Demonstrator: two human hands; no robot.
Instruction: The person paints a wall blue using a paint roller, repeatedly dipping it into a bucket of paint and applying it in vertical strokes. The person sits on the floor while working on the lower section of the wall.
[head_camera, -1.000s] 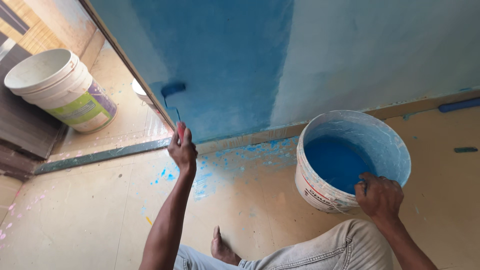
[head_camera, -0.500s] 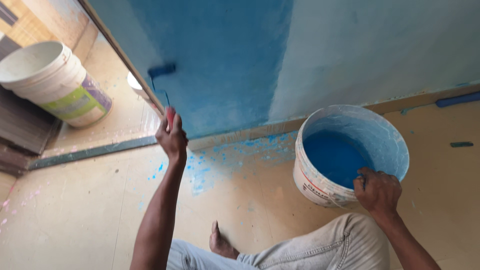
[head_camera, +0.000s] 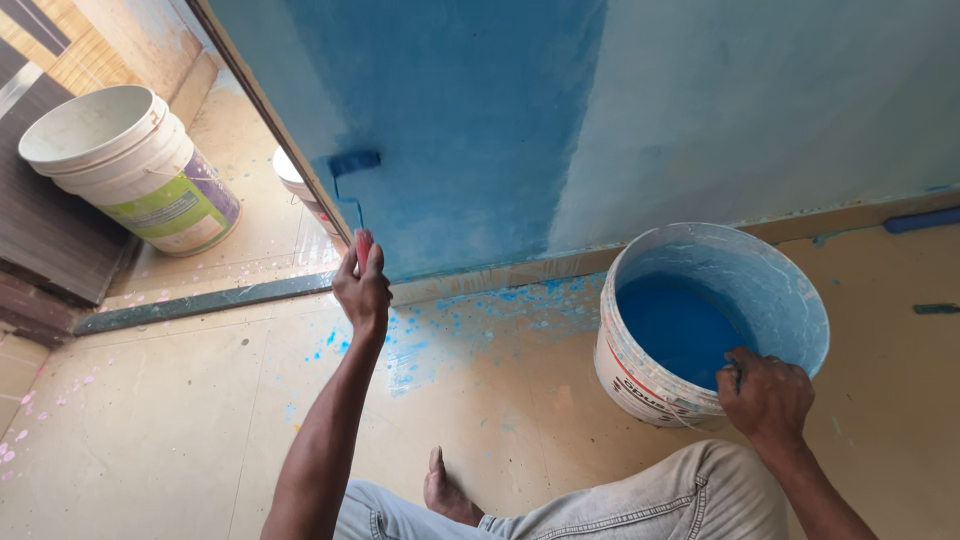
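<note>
- My left hand (head_camera: 362, 285) is closed around the red handle of the paint roller (head_camera: 353, 163), arm stretched up toward the wall (head_camera: 760, 100).
- The roller has climbed: a second ago its blue head sat lower, just above my knuckles; now it is well above them, pressed flat on the wall near the left edge by the door frame (head_camera: 262, 105).
- By my reading that means an upward stroke is under way, laying fresh blue over the edge strip; the darker blue patch already covers the left part of the wall, while the right part is pale.
- My right hand (head_camera: 765, 397) grips the rim of the paint bucket (head_camera: 640, 370), fingers hooked over the edge, as it did a second ago; the bucket stands on the floor (head_camera: 150, 440) beside my knee with blue paint inside.
- Blue spatter dots the floor under the painted patch.
- A second, white bucket (head_camera: 130, 170) stands beyond the doorway, well apart.
</note>
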